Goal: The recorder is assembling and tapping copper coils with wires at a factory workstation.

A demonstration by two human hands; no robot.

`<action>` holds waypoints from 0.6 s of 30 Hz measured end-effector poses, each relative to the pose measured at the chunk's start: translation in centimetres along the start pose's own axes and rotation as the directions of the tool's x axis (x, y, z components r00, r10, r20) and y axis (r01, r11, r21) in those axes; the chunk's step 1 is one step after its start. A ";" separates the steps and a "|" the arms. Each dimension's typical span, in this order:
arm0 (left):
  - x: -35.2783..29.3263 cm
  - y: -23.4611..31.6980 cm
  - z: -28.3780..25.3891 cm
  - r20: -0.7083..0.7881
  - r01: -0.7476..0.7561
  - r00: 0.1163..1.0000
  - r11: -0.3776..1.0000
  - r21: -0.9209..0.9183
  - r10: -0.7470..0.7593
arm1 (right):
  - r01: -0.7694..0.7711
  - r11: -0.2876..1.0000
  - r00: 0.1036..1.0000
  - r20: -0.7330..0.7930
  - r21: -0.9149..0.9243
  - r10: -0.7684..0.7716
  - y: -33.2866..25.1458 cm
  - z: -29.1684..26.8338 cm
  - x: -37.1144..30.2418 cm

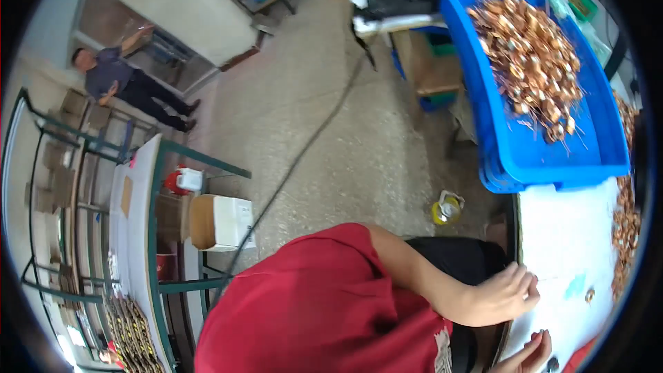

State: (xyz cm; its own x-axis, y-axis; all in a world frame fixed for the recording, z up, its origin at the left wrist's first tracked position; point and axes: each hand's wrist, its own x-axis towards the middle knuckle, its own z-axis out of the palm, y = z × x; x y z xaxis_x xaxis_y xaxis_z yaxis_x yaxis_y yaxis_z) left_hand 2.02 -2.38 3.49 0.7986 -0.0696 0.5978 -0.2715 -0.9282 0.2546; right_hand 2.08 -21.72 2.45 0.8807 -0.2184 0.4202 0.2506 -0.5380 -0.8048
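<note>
Copper-coloured coils [528,55] are heaped in a blue bin [563,171], probably because its tall walls stop them rolling off the white tabletop [556,228]. One loose coil [590,295] sits out on that surface, within easy reach I'd say, and more copper pieces [625,228] line the far side. Left hand [503,295] is half curled over the near edge, fingertips bunched; can't tell if there's anything in it. Right hand [527,356] is partly cut off, thumb near the fingertips, grip also unclear. Bin's wall boxes in one side, so elbow room is mostly the white stretch between it and the hands.
</note>
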 end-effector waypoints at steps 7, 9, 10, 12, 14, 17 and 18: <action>1.0 -2.0 -1.9 -0.095 0.058 0.994 0.998 0.007 -0.057 | 0.107 0.982 0.959 0.279 -0.157 -0.060 -10.2 3.5 -0.1; 1.0 -2.6 -1.8 0.022 0.038 0.999 0.996 -0.083 -0.037 | 0.061 0.992 0.946 0.325 -0.113 -0.021 -10.2 3.9 0.2; 0.7 -2.7 -1.5 0.053 0.047 0.998 0.986 -0.161 -0.039 | -0.013 0.993 0.942 0.331 -0.116 0.051 -10.5 4.1 0.4; 0.4 -2.8 -1.4 0.039 0.085 0.996 0.967 -0.242 -0.078 | -0.097 0.984 0.939 0.315 -0.150 0.140 -10.9 4.5 0.5; 0.8 -2.5 -1.7 0.043 0.171 0.985 0.917 -0.359 -0.166 | -0.177 0.976 0.925 0.316 -0.127 0.209 -11.0 4.5 0.7; 1.0 -2.4 -0.8 0.025 0.175 0.983 0.881 -0.439 -0.183 | -0.204 0.971 0.926 0.296 -0.127 0.233 -10.6 5.3 1.3; 0.9 -2.5 -0.6 0.014 0.177 0.981 0.867 -0.466 -0.193 | -0.216 0.970 0.925 0.293 -0.115 0.241 -10.5 5.6 1.4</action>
State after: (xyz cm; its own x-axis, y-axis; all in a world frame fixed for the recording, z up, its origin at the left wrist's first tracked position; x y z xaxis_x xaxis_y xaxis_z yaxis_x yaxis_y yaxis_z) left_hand 3.11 0.05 3.88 0.8434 0.1058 0.5267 -0.3440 -0.6466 0.6808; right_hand 2.89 -11.82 9.15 0.9930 -0.0935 0.0725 0.0066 -0.5679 -0.8230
